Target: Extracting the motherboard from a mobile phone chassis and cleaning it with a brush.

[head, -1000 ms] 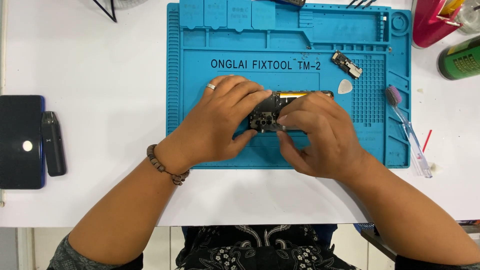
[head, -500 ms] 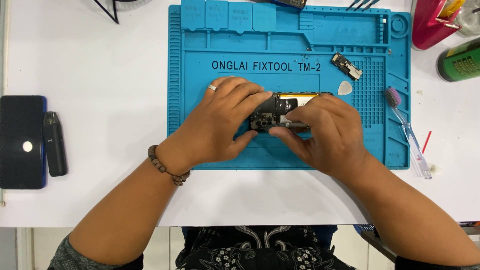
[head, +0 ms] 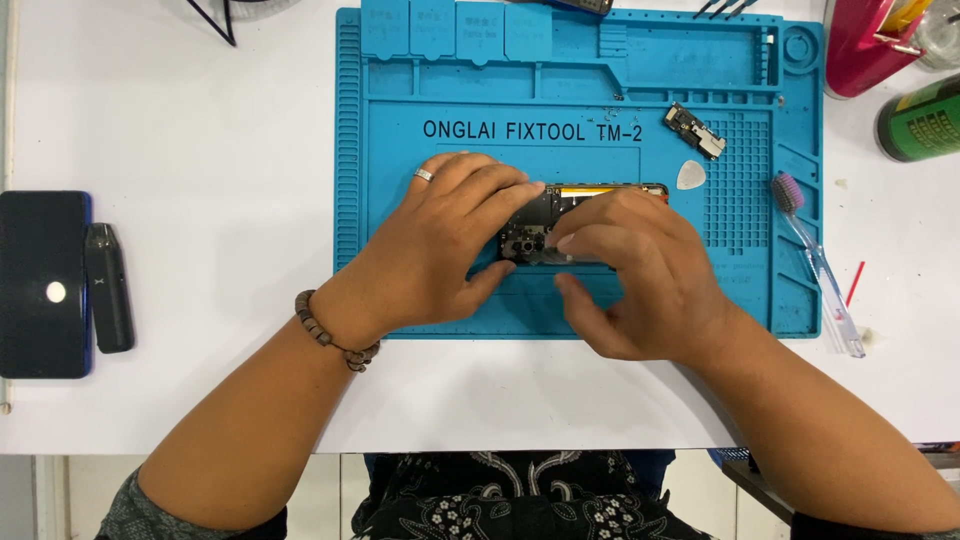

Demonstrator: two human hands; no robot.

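Blue silicone repair mat (head: pixel 400 150) mid-desk: our left hand (head: pixel 440 245) and right hand (head: pixel 640 280) pinch the opened black phone (head: pixel 545 215), probably half dismantled, small circuit board (head: pixel 697 131) already out.

A white table (head: pixel 200 120) fills nearly the whole view, its surface smooth and evenly lit, with only soft, faint shadows. Its near edge runs straight across the lower part of the scene, and below it shows a strip of pale floor (head: pixel 60 490) at the near left. At the far left edge a thin pale strip runs down along the table's side. At the near right, just under the table's edge, a dark corner of some furniture (head: pixel 745 470) juts in, too little of it showing to tell what it is. No wall or window shows from this downward angle.
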